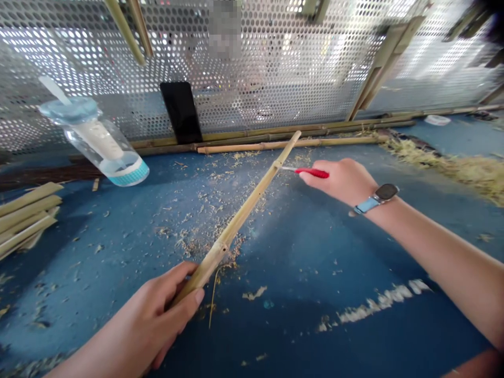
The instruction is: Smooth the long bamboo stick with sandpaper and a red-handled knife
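Note:
My left hand is closed around the near end of a pale bamboo stick, which slants up and away to the right. In my right hand, which wears a watch at the wrist, is a red-handled tool with a thin metal tip. That tip meets the stick at a node near its far end; its exact shape is too small to tell. Shavings lie scattered under and around the stick on the blue tabletop.
A lidded plastic bottle with a straw and a dark phone stand toward the perforated metal panel. Bamboo poles lie along its foot. Split bamboo strips sit at left, and a heap of shavings at right.

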A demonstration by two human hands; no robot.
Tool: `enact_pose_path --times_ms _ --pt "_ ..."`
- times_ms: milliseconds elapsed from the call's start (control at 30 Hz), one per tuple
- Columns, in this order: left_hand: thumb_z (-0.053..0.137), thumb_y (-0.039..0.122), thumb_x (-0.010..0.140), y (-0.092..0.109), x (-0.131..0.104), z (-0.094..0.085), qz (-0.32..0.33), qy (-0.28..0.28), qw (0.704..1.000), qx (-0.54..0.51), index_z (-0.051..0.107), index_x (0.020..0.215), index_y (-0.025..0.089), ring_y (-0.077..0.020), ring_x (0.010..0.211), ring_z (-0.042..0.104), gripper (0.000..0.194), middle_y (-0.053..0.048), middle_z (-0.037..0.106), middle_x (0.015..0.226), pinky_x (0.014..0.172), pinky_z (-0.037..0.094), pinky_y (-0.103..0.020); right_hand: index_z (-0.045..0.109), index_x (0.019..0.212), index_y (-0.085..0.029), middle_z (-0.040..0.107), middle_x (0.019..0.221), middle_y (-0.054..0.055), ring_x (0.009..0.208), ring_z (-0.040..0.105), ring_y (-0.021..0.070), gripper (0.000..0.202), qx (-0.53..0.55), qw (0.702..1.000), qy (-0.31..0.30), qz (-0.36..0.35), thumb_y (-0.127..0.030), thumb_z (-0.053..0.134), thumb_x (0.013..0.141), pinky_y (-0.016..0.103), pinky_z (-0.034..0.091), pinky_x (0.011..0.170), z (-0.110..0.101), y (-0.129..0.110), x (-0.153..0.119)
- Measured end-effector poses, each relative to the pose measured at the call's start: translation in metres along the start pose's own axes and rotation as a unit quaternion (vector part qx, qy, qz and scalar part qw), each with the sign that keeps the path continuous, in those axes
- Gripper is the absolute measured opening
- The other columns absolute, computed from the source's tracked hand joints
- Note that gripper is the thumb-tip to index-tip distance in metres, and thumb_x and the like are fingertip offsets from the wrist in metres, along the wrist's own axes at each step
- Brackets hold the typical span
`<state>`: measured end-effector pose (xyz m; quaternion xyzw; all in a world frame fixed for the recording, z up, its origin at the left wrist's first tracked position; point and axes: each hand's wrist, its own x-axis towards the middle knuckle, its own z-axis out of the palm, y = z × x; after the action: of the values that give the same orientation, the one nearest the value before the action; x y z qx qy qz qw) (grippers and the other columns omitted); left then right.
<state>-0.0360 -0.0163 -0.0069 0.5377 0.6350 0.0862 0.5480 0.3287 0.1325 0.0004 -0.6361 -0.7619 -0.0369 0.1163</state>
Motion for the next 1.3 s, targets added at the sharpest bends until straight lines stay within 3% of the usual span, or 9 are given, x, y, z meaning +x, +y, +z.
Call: enact_pose_path --times_ms 200,367,567,733,833,967,1067,1167,1300 --pt "0.045 0.085 0.083 0.001 0.002 0.002 -0.007 -0.002 1.0 0.021 0.038 0.14 0.017 -0.0084 0.039 0.04 0.09 0.011 0.047 0.054 0.037 0.033 -0.016 0.047 0.067 -0.024 0.046 0.05 -0.002 0.045 0.037 0.0123 0.055 0.07 0.987 -0.067 -0.128 -0.074 0.039 0.091 0.029 0.023 0.051 0.001 -0.018 -0.012" --pt "0.046 0.086 0.083 0.004 0.003 0.0 -0.01 -0.007 1.0 0.0 0.041 0.139 0.019 -0.0096 0.041 0.041 0.087 0.011 0.045 0.056 0.036 0.034 -0.017 0.047 0.065 -0.025 0.041 0.047 -0.002 0.043 0.034 0.0132 0.052 0.025 0.999 0.003 -0.022 -0.07 0.041 0.089 0.03 0.022 0.05 0.003 0.002 0.003" --pt "0.051 0.085 0.083 0.003 0.001 -0.001 -0.009 -0.005 1.0 -0.018 0.05 0.122 0.025 -0.008 0.042 0.044 0.072 0.009 0.05 0.06 0.038 0.036 -0.016 0.047 0.067 -0.024 0.047 0.051 -0.002 0.045 0.038 0.0122 0.055 0.071 0.99 -0.049 -0.114 -0.073 0.04 0.091 0.029 0.023 0.052 0.005 -0.014 -0.008" --pt "0.048 0.083 0.087 0.009 0.0 -0.001 0.036 -0.023 0.998 -0.039 0.051 0.087 0.023 -0.0047 0.041 0.039 0.06 0.009 0.048 0.061 0.035 0.034 -0.014 0.045 0.066 -0.025 0.043 0.049 -0.002 0.046 0.036 0.0134 0.05 0.05 0.998 -0.014 -0.047 -0.069 0.042 0.09 0.03 0.023 0.052 0.009 0.002 0.002" --pt "0.049 0.081 0.088 0.009 -0.001 -0.002 0.032 -0.023 0.999 -0.034 0.052 0.091 0.023 -0.0047 0.04 0.039 0.058 0.009 0.048 0.061 0.035 0.033 -0.014 0.045 0.067 -0.025 0.043 0.05 -0.002 0.047 0.034 0.0131 0.05 0.037 0.998 0.0 -0.058 -0.069 0.042 0.09 0.03 0.022 0.052 0.008 -0.007 -0.006" --pt "0.052 0.078 0.088 0.008 -0.002 -0.002 0.019 -0.022 0.999 -0.036 0.053 0.098 0.023 -0.0038 0.041 0.04 0.056 0.01 0.048 0.063 0.038 0.033 -0.014 0.046 0.067 -0.024 0.046 0.05 -0.002 0.045 0.037 0.0122 0.054 0.072 0.988 -0.039 -0.129 -0.073 0.041 0.091 0.029 0.022 0.052 0.008 -0.023 -0.017" --pt "0.049 0.081 0.087 0.008 -0.001 -0.001 0.013 -0.013 0.999 -0.04 0.053 0.096 0.023 -0.0037 0.04 0.038 0.059 0.009 0.049 0.064 0.037 0.032 -0.015 0.047 0.067 -0.024 0.045 0.05 -0.002 0.045 0.037 0.0127 0.053 0.062 0.995 -0.02 -0.075 -0.071 0.042 0.092 0.029 0.023 0.052 0.009 -0.008 -0.005" --pt "0.05 0.083 0.086 0.006 -0.001 0.0 0.001 -0.007 0.999 -0.042 0.051 0.108 0.024 -0.0051 0.04 0.039 0.063 0.009 0.05 0.063 0.037 0.033 -0.016 0.047 0.066 -0.024 0.043 0.049 -0.001 0.045 0.033 0.013 0.05 0.027 0.999 0.022 -0.012 -0.068 0.044 0.091 0.03 0.021 0.051 0.008 0.004 0.003" --pt "0.052 0.085 0.081 0.003 -0.001 0.001 -0.04 0.011 0.998 -0.043 0.042 0.132 0.023 -0.0069 0.04 0.042 0.081 0.008 0.054 0.063 0.037 0.033 -0.016 0.048 0.067 -0.024 0.046 0.05 -0.002 0.045 0.036 0.0122 0.053 0.071 0.993 -0.023 -0.095 -0.071 0.043 0.091 0.03 0.021 0.052 0.008 -0.014 -0.01"
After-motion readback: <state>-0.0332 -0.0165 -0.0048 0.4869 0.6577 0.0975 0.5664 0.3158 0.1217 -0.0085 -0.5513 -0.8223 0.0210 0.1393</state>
